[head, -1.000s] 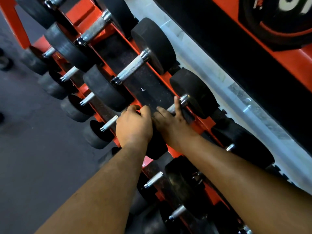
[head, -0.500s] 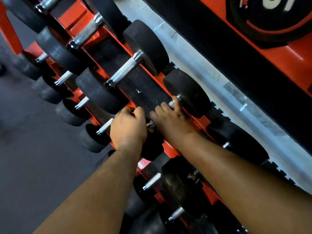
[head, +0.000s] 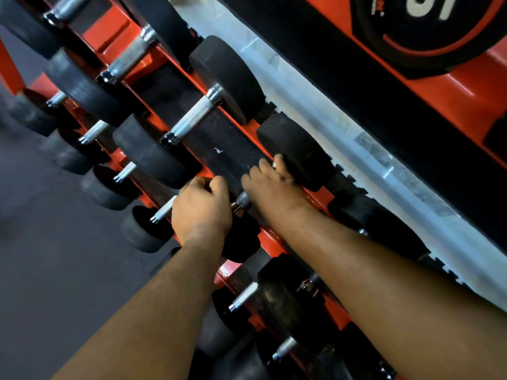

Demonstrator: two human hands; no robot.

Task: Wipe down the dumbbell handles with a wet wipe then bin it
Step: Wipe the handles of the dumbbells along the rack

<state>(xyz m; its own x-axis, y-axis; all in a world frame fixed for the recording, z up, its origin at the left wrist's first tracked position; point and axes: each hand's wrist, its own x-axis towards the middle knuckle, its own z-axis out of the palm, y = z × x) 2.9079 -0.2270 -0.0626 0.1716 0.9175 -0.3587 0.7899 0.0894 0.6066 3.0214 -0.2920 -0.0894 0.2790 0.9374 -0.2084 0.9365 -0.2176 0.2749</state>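
Knurled steel showed between our two hands — a short stretch of the dumbbell handle (head: 243, 200) on the top tier of the orange rack (head: 270, 238). Our right hand (head: 270, 182) lay over that handle with fingers curled round it, up against the black rubber head (head: 297, 150) at its far end. Our left hand (head: 201, 211) was curled over the near head of the same dumbbell. No wet wipe was visible — we could not tell whether either hand held one. Other dumbbells (head: 189, 120) sat in rows alongside.
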